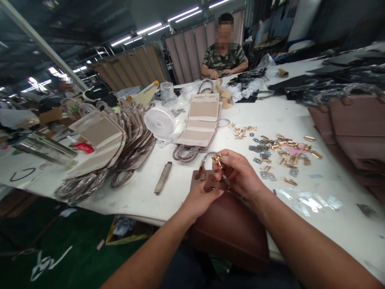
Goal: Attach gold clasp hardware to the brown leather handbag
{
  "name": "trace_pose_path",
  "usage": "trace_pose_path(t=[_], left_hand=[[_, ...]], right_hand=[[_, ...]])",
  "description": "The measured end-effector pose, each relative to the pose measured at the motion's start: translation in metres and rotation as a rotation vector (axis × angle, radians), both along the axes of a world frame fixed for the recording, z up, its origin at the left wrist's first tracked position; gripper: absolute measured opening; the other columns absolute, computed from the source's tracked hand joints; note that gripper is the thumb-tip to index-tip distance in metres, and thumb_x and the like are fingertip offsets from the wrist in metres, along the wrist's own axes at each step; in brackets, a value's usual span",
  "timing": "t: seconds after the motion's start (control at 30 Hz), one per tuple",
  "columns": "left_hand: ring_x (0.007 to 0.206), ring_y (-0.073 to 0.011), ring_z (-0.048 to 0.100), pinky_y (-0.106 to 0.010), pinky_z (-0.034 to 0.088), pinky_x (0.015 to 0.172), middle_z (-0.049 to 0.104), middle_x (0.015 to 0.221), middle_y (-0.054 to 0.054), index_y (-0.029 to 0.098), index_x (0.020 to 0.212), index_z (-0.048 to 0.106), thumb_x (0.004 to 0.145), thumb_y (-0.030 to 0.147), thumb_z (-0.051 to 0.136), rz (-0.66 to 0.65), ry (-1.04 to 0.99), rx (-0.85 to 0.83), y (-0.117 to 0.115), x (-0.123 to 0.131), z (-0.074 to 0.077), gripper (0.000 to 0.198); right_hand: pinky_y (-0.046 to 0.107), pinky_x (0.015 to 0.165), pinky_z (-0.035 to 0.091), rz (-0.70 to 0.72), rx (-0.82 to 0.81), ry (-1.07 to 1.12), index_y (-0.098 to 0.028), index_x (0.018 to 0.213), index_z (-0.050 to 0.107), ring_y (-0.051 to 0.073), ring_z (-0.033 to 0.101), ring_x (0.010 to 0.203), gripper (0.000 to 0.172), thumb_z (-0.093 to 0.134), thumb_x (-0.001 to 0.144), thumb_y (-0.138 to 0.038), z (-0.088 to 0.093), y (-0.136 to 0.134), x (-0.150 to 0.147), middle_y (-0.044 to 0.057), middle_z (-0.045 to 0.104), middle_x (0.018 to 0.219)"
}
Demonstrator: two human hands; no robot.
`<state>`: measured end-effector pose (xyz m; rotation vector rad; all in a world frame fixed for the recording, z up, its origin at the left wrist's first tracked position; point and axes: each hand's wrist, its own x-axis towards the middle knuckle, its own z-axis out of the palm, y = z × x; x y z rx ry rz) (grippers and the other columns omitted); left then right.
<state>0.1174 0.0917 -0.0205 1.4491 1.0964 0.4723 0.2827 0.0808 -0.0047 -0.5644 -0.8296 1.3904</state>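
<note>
A brown leather handbag (231, 228) lies at the near edge of the white table (186, 188), partly over my lap. My left hand (200, 198) is closed, pinching the bag's top flap near its wrapped handle (206, 158). Just right of it, my right hand (237, 172) is closed on a small gold metal clasp (216, 159), held at the handle above the flap. Both hands are close together over the bag's top.
Loose gold and silver fittings (279, 150) are scattered right of my hands, with clear plastic strips (309, 200) nearer. Stacked bags (105, 140), a small white fan (159, 122), an open beige bag (201, 120) and a wrapped tool (163, 177) sit left. A person (224, 54) sits across the table.
</note>
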Motion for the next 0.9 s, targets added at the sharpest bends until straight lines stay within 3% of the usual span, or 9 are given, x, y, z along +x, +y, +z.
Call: trace_pose_path(t=[0.13,0.23,0.33,0.43,0.53,0.6,0.7,0.9], left_hand=[[0.108,-0.0305,0.065,-0.038,0.045,0.094,0.075,0.107,-0.006,0.02,0.106,0.076,0.088,0.04,0.07,-0.04,0.063,0.178,0.007,0.006,-0.004,0.027],[0.102,-0.0314,0.067,-0.04,0.047,0.092,0.075,0.103,-0.009,0.018,0.096,0.077,0.094,0.052,0.061,-0.002,0.061,0.181,0.011,0.008,-0.009,0.038],[0.102,-0.0319,0.069,-0.041,0.051,0.094,0.075,0.106,-0.014,0.014,0.1,0.078,0.095,0.063,0.057,0.05,-0.15,-0.058,0.013,0.006,-0.014,0.053],[0.103,-0.0322,0.071,-0.042,0.054,0.095,0.075,0.108,-0.016,0.012,0.113,0.075,0.094,0.059,0.063,0.078,-0.375,-0.422,0.013,0.002,-0.015,0.052],[0.109,-0.0336,0.07,-0.044,0.054,0.098,0.075,0.111,-0.017,0.011,0.12,0.072,0.097,0.05,0.06,0.045,-0.532,-0.814,0.012,-0.002,-0.015,0.048],[0.113,-0.0344,0.069,-0.046,0.052,0.102,0.074,0.113,-0.017,0.01,0.124,0.069,0.098,0.048,0.057,0.002,-0.621,-0.997,0.011,-0.004,-0.015,0.048],[0.117,-0.0349,0.067,-0.048,0.05,0.105,0.073,0.117,-0.016,0.011,0.129,0.067,0.099,0.048,0.056,-0.071,-0.71,-1.107,0.012,-0.004,-0.017,0.049],[0.122,-0.035,0.065,-0.049,0.046,0.111,0.072,0.119,-0.016,0.01,0.136,0.062,0.101,0.047,0.054,-0.147,-0.792,-1.093,0.01,-0.006,-0.025,0.052]], right_hand=[[0.02,0.06,0.05,-0.165,0.014,-0.046,-0.017,0.088,0.068,0.013,0.062,0.064,0.017,0.073,0.089,-0.034,0.002,0.006,0.011,0.002,0.068,0.08],[0.023,0.07,0.054,-0.275,0.02,-0.123,-0.018,0.091,0.07,0.016,0.067,0.074,0.015,0.073,0.09,-0.033,0.003,0.011,0.017,0.003,0.07,0.085],[0.031,0.078,0.057,-0.37,0.037,-0.227,-0.018,0.094,0.069,0.021,0.071,0.083,0.017,0.073,0.091,-0.035,0.002,0.009,0.025,0.004,0.072,0.092],[0.034,0.077,0.058,-0.439,-0.049,-0.369,-0.019,0.096,0.068,0.023,0.072,0.082,0.021,0.075,0.09,-0.038,-0.002,-0.009,0.039,0.004,0.073,0.09],[0.029,0.066,0.053,-0.412,-0.148,-0.705,-0.02,0.095,0.071,0.02,0.068,0.072,0.02,0.075,0.091,-0.039,-0.008,-0.039,0.055,0.002,0.072,0.082],[0.028,0.065,0.049,-0.352,-0.129,-0.97,-0.022,0.098,0.073,0.019,0.066,0.073,0.016,0.072,0.093,-0.037,-0.011,-0.058,0.064,0.0,0.071,0.083],[0.03,0.076,0.049,-0.269,-0.034,-1.205,-0.025,0.102,0.076,0.02,0.066,0.086,0.011,0.068,0.096,-0.031,-0.011,-0.078,0.069,0.001,0.071,0.094],[0.032,0.082,0.05,-0.279,0.025,-1.301,-0.029,0.112,0.077,0.021,0.065,0.093,0.017,0.065,0.101,-0.03,-0.003,-0.09,0.055,0.002,0.07,0.1]])
